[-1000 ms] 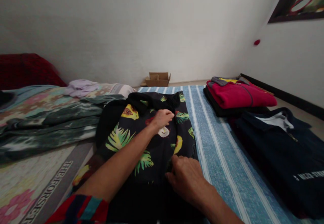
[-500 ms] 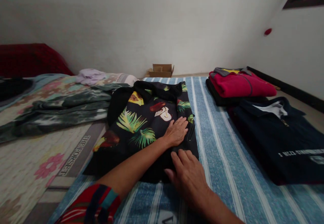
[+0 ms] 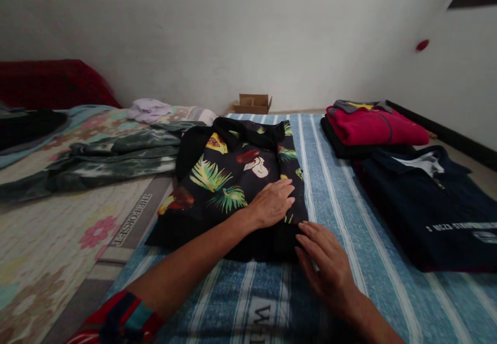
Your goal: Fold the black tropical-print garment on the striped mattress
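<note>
In the head view a black jacket (image 3: 217, 209) with palm leaves and fruit printed on it lies partly folded on the blue striped bed sheet (image 3: 330, 199). My left hand (image 3: 274, 204) rests flat on its right part, fingers stretched out and holding nothing. At the jacket's lower right edge is my right hand (image 3: 328, 256), its fingertips touching the cloth and its fingers extended. Whether the edge is caught beneath those fingers is hidden.
Camouflage-patterned trousers (image 3: 116, 162) spread out on the left, near a lilac cloth (image 3: 149, 110). To the right lie a folded navy polo top (image 3: 430, 209) and a stack with a red garment (image 3: 380, 125). A cardboard box (image 3: 254, 104) stands by the wall.
My right hand has moved right, from the jacket's lower front to its right edge. My left hand stays on the jacket. The whole view has shifted slightly.
</note>
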A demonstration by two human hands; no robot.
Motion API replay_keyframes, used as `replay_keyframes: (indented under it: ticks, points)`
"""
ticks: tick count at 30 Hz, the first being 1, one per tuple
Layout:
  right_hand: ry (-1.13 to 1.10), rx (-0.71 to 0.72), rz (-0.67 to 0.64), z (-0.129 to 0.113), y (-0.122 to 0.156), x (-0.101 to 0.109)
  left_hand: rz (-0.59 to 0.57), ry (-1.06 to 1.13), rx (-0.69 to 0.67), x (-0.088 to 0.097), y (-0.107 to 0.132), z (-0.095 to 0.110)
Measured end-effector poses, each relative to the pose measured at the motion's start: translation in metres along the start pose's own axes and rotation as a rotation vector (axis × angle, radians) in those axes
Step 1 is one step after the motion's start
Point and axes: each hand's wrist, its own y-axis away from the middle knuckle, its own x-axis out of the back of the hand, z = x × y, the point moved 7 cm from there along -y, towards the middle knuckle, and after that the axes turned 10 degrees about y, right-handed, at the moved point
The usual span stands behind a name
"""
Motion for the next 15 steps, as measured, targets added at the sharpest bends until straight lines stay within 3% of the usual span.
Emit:
replay_keyframes:
  ticks: [4, 10, 15]
  points:
    - [0.015, 0.015, -0.041, 0.012, -0.005, -0.01, -0.035, -0.03, 0.025, -0.005, 0.017, 0.003]
    - [0.117, 0.083, -0.282, 0.005, 0.001, -0.044, -0.11, -0.114, 0.072, -0.022, 0.032, -0.018]
    - [0.139, 0.064, -0.297, 0.002, 0.002, -0.051, -0.066, -0.139, 0.085, -0.026, 0.039, -0.021]
